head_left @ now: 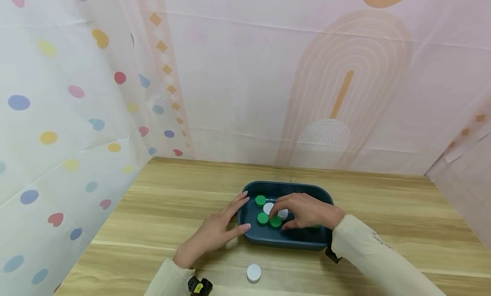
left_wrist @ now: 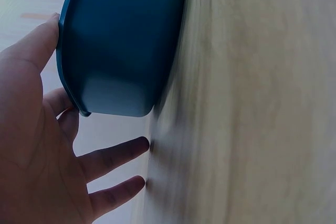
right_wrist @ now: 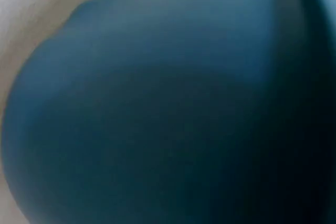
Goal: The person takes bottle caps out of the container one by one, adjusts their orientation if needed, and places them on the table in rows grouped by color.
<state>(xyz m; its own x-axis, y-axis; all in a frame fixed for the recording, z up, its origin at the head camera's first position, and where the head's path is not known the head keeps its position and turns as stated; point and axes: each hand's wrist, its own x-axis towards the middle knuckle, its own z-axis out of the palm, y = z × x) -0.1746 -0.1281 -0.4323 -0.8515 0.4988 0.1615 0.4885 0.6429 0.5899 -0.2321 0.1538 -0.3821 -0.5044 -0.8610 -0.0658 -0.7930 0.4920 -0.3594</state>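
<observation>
In the head view my right hand (head_left: 304,210) reaches into a dark blue tray (head_left: 284,242). Its curled index finger and thumb pinch a round green cap (head_left: 275,222) across its two sides. Beside that cap lie two more green caps (head_left: 262,219) and a white cap (head_left: 268,208); another white cap (head_left: 283,214) is partly hidden under the hand. My left hand (head_left: 215,232) spans the tray's left end, thumb and fingertips at the rim. The left wrist view shows two lower fingers of this hand (left_wrist: 47,145) stretched down to the tabletop.
On the wooden table (head_left: 184,181), in front of the tray, lies a single white cap (head_left: 253,273). A further green cap (head_left: 315,226) shows under the right wrist. Patterned cloth (head_left: 230,82) hangs behind the table and along its left side. Only the blue tray's blurred wall fills most of the right wrist view.
</observation>
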